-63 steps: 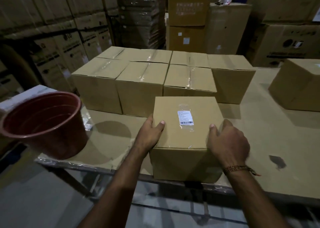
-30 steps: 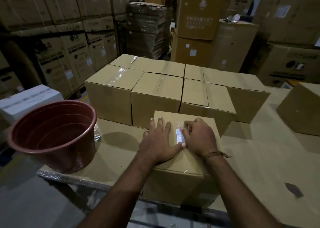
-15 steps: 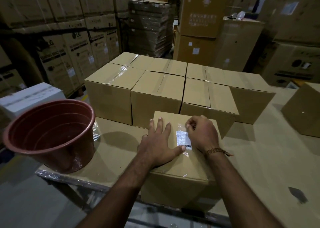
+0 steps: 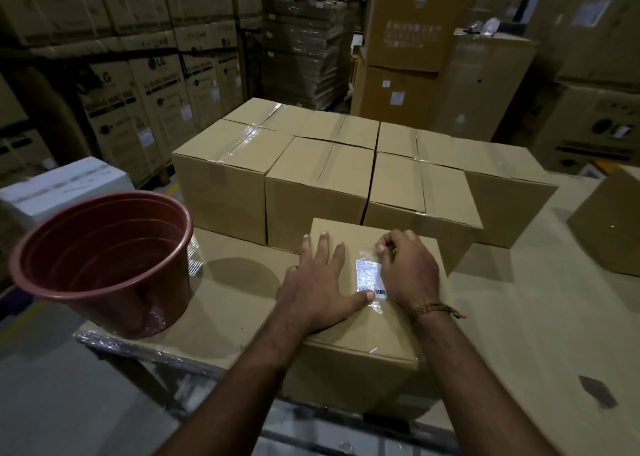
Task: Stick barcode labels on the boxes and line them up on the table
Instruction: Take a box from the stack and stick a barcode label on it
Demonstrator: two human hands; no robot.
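Head view: left hand (image 4: 317, 287) lies flat, fingers spread, on the matte cardboard box (image 4: 363, 331), thumb pinning the glossy white label (image 4: 369, 277). Right hand (image 4: 408, 272), curled, pinches the label's clear film; print unreadable.

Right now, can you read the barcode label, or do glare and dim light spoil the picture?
Head view: dim overall, the rear stacks nearly dark. The barcode label stands out white, but its print is too small to read. Glare glints on the clear tape around it. Wide-angle bending curves the table edge. The hands look sharp.
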